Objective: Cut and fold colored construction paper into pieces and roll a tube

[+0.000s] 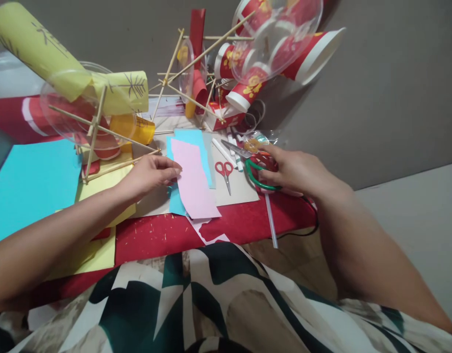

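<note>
My left hand (pixel 151 172) rests on the left edge of a pink paper sheet (pixel 194 179), fingers curled and pressing it down onto a light blue sheet (pixel 191 138) beneath. My right hand (pixel 292 169) is closed around the handles of green-handled scissors (pixel 256 174), whose metal blades point left toward the pink sheet. Small red-handled scissors (pixel 225 171) lie shut on grey card between my two hands.
A stick frame with a clear dome and yellow paper rolls (pixel 97 105) stands at left. Another stick frame with red paper cups (pixel 248 59) stands at the back. Blue (pixel 27 181) and yellow (pixel 101 245) sheets cover the red tablecloth (pixel 156 235). White markers (pixel 226 152) and a straw (pixel 270 220) lie nearby.
</note>
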Motion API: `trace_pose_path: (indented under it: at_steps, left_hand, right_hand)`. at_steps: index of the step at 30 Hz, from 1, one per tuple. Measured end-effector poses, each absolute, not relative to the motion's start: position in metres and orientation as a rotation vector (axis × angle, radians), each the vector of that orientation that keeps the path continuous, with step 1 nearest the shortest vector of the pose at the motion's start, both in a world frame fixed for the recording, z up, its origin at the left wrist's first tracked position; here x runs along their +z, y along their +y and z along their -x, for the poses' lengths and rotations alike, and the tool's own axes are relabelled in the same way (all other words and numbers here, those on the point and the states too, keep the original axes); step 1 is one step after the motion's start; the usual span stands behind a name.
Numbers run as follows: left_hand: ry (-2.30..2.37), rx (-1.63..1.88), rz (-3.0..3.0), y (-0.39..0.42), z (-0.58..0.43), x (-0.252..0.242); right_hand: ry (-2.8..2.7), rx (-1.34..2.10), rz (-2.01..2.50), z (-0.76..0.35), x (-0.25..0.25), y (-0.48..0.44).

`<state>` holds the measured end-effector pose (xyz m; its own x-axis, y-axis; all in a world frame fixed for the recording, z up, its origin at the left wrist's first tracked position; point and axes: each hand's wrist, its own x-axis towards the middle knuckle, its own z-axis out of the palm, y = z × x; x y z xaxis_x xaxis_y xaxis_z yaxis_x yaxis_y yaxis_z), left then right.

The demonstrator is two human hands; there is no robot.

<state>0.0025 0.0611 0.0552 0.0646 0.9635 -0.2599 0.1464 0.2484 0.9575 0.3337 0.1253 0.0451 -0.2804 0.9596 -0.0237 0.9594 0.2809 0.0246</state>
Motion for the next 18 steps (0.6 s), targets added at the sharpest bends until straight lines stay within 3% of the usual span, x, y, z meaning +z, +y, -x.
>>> trace_pose_path:
  at_steps: [6, 11, 18]
  left_hand:
    - [1.505, 0.742, -1.485, 0.066, 0.011, 0.052]
    - [1.739, 0.490, -1.778, 0.067, 0.013, 0.046]
    - [1.732, 0.473, -1.731, 0.071, -0.008, 0.033]
  right_hand:
    - [2.634, 0.214, -1.878, -0.318, 0.044, 0.111]
    - [2.916, -0.356, -1.396, -0.270, 0.041, 0.049]
    - [2.844, -0.253, -1.298, -0.236, 0.014, 0.010]
